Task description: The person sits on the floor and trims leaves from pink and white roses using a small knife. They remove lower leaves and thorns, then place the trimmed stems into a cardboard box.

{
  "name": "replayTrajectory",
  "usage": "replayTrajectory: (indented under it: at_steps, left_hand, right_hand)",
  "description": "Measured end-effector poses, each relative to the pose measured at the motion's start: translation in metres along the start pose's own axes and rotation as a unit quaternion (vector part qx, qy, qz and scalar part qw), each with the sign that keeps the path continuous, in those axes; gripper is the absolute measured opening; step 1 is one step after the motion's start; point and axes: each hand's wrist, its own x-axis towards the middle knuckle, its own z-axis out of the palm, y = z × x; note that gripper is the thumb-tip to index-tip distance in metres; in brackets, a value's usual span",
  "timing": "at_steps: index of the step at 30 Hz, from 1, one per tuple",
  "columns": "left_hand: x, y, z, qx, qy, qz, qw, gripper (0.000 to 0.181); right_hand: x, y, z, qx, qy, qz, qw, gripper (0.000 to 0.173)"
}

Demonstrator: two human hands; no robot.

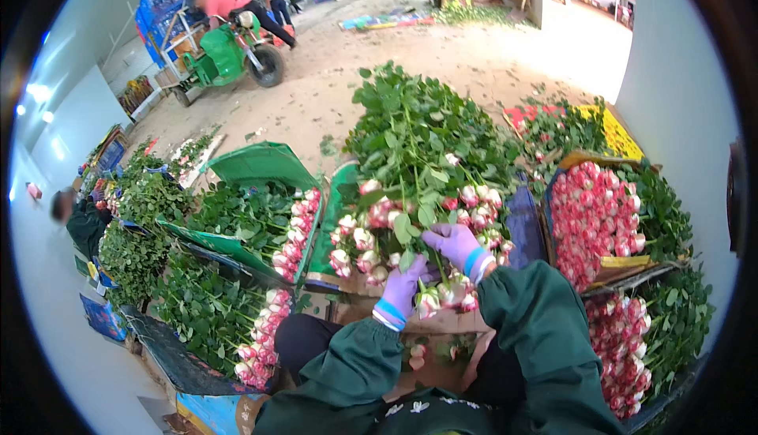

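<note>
My left hand (404, 290), in a purple glove, grips rose stems just behind their heads. The white-and-pink rose heads (441, 297) hang below it, towards my lap. Just right of it and a little farther away, my right hand (455, 248), also gloved in purple, has its fingers closed about the leafy stems (421, 195); the exact grip is partly hidden by leaves. Beneath and beyond both hands lies a large pile of leafy roses (438, 121), heads towards me, with more blooms (364, 245) around its near edge.
Bunched roses fill a green-walled holder (260, 165) on my left. More pink rose bunches (592, 216) stand in holders on my right. A co-worker (86, 222) is at far left. Beyond, a person (228, 6) leans over a green three-wheeled cart (225, 53) on the leaf-strewn floor.
</note>
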Motion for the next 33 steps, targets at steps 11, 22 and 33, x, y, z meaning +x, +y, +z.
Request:
replayTrajectory:
  at_steps: [11,22,33]
  left_hand:
    - [-0.001,0.029,-0.006,0.043,-0.035,-0.102,0.993,0.026]
    - [-0.066,0.061,0.018,0.069,-0.068,0.0,0.995,0.034]
    - [-0.109,0.086,0.008,0.066,-0.083,0.046,0.993,0.03]
  right_hand:
    - [0.013,0.006,-0.003,0.076,0.003,0.025,0.997,0.03]
    - [0.022,0.024,-0.014,-0.187,0.223,0.082,0.953,0.028]
    - [0.055,0.114,0.024,-0.256,0.129,0.114,0.951,0.053]
